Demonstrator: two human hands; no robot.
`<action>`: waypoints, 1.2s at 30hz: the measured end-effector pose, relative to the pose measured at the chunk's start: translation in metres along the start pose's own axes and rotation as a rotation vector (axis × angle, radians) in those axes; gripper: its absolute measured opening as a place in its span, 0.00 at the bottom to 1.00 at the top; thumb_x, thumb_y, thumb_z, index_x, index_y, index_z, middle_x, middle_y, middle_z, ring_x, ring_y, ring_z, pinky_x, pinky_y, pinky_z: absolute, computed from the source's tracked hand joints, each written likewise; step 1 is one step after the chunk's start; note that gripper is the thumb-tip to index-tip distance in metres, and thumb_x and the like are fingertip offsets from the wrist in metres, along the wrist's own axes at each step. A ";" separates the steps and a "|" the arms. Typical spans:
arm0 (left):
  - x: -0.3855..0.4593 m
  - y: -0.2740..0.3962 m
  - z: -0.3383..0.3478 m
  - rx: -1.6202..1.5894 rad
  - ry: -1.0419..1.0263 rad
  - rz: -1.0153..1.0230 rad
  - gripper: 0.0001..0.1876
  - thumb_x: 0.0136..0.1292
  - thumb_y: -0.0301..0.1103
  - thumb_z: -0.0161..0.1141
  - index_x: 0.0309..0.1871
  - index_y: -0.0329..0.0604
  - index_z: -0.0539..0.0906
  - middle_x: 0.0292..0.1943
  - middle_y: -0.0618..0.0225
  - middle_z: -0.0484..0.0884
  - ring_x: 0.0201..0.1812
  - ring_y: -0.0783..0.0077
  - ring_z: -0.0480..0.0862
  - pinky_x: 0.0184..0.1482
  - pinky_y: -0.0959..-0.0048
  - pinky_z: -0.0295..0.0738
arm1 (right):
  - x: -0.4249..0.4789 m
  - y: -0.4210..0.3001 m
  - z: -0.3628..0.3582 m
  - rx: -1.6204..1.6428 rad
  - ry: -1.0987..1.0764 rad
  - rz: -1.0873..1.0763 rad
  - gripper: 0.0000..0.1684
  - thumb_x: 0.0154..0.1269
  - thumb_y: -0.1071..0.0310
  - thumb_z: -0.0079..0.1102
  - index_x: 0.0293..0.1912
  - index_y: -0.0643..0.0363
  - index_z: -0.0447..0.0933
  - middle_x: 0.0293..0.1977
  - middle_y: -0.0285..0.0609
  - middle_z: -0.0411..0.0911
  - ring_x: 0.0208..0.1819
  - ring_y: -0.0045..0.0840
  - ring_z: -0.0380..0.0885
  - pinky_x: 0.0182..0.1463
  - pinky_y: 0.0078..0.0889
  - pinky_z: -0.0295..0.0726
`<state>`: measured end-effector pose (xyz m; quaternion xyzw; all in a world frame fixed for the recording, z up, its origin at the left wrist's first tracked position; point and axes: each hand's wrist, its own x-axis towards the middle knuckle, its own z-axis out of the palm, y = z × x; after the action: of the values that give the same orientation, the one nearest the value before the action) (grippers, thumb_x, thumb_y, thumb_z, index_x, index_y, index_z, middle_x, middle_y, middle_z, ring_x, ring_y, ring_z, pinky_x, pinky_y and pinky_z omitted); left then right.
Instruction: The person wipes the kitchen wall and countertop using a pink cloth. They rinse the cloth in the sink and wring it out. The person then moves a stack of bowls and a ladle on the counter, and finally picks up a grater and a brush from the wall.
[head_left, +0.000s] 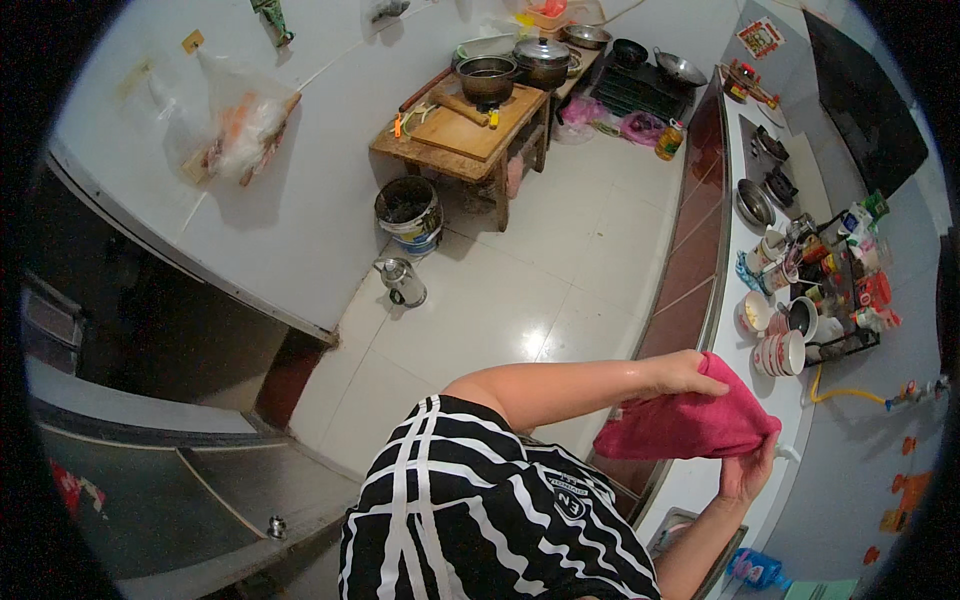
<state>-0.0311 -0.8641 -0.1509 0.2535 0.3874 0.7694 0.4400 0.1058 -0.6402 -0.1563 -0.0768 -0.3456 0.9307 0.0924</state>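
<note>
A pink-red cloth (686, 427) is stretched between my two hands, above the near edge of the white countertop (694, 480). My left hand (690, 375) grips its upper edge, thumb on top. My right hand (750, 471) pinches its far right corner, with the fingertips partly hidden by the fabric. The cloth hangs in a loose fold to the left, partly over the brown tiled cabinet front. Below my right forearm, part of a sink (671, 526) shows.
Stacked bowls (780, 353), cups and a condiment rack stand along the counter, with a metal basin (754, 202) beyond. A blue plastic bottle (757, 570) lies near the sink. On the floor are a thermos flask (403, 282) and a bucket (410, 217), beside a wooden table (442, 161) with pots.
</note>
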 end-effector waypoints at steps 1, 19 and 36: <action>-0.001 0.001 -0.005 0.064 -0.015 0.011 0.16 0.65 0.36 0.63 0.53 0.38 0.81 0.45 0.70 0.84 0.44 0.78 0.81 0.49 0.73 0.76 | -0.002 -0.003 -0.003 0.042 -0.049 -0.015 0.19 0.73 0.59 0.51 0.58 0.58 0.73 0.57 0.46 0.76 0.63 0.33 0.71 0.71 0.49 0.63; 0.019 0.027 -0.048 0.086 0.582 0.174 0.17 0.63 0.27 0.61 0.54 0.37 0.73 0.45 0.61 0.82 0.47 0.68 0.82 0.57 0.65 0.72 | -0.016 -0.039 -0.034 -0.238 0.386 -0.329 0.10 0.69 0.68 0.58 0.47 0.61 0.75 0.44 0.41 0.80 0.43 0.23 0.80 0.51 0.29 0.78; 0.006 0.055 -0.076 1.044 0.404 0.053 0.15 0.66 0.39 0.61 0.47 0.41 0.71 0.32 0.68 0.81 0.34 0.74 0.81 0.36 0.71 0.75 | -0.005 -0.048 -0.079 -1.045 0.355 -0.055 0.08 0.74 0.62 0.52 0.42 0.55 0.73 0.33 0.28 0.71 0.36 0.12 0.71 0.41 0.15 0.72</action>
<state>-0.1163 -0.9041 -0.1484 0.2949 0.7870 0.5197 0.1535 0.1328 -0.5561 -0.1832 -0.2591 -0.7425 0.6054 0.1229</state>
